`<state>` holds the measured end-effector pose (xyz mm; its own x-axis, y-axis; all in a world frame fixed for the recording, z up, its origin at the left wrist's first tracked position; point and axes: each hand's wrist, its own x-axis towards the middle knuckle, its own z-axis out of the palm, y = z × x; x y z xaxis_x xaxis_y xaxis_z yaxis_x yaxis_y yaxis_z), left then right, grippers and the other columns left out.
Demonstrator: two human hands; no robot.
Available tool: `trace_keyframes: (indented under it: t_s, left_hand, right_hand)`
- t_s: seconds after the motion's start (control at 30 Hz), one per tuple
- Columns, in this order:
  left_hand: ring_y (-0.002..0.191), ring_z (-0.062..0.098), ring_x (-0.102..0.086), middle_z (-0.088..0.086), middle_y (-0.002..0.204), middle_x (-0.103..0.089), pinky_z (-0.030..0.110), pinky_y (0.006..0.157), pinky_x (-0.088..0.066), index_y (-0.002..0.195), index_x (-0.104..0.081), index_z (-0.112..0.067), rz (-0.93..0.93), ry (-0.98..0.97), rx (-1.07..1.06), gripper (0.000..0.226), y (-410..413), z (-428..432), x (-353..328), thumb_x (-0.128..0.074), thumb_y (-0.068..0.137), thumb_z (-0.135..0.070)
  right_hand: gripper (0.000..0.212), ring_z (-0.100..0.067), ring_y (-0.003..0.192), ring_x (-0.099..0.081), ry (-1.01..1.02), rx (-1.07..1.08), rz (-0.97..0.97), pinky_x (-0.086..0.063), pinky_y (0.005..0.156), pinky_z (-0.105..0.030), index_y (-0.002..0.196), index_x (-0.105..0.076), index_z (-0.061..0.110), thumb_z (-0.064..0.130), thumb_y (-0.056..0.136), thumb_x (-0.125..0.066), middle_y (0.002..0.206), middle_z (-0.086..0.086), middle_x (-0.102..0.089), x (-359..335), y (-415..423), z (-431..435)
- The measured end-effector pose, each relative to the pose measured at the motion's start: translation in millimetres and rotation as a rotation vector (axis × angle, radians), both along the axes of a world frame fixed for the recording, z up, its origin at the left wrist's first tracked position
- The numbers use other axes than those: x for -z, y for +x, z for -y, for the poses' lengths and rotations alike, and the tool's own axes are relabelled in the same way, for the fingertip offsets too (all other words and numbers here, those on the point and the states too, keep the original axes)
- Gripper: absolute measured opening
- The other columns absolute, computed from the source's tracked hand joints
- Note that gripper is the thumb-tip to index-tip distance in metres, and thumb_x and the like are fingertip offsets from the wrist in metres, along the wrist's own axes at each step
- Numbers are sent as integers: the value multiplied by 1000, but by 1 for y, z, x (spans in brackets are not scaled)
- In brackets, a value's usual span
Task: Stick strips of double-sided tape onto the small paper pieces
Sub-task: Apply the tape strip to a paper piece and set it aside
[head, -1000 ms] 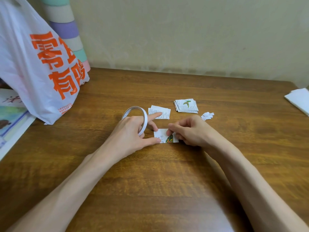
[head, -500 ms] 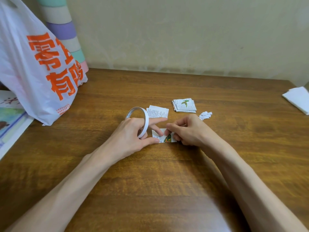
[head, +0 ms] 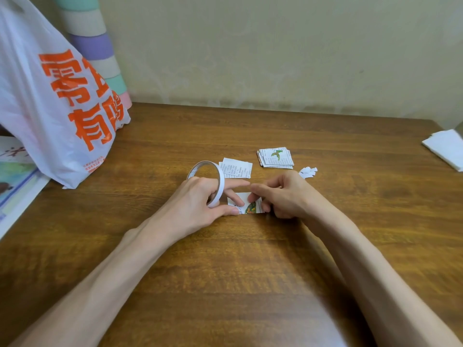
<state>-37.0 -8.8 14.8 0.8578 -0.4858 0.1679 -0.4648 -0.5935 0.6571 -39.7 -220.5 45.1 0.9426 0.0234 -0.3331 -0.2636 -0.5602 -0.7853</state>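
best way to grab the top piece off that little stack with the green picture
Take the stack of paper pieces at its near edge, coming down from the near side. It lies flat on the table, so nothing sticks up, but the sheets look slightly fanned there, which should let a thumb and fingertip lift just the top one.

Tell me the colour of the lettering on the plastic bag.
Orange lettering on a white plastic bag, clearest in the head view.

Left hand [head: 193,205], right hand [head: 285,196] pinching paper piece [head: 251,209]
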Motion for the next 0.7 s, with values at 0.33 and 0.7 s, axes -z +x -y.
trace_keyframes:
  t_s: [0.33,0.7]
  left_hand:
    - [96,0,-71,-40,95,-71,6,93,-43,127,-70,-44,3,18,-9,44,4,-1,0,-84,87,-31]
    - [63,-26,-52,-35,81,-71,24,92,-48,126,-74,-29,-37,-32,3,42,-2,1,-8,-85,87,-19]
  right_hand:
    - [37,-2,39,-50,-179,-12,87,-41,52,-20,74,-81,21,37,100,-61,55,6,-69,-4,-2,-5]
    - [17,-2,53,-55,-130,-146,183,-44,61,-24,79,-77,21,35,87,-81,67,1,-74,4,3,11]
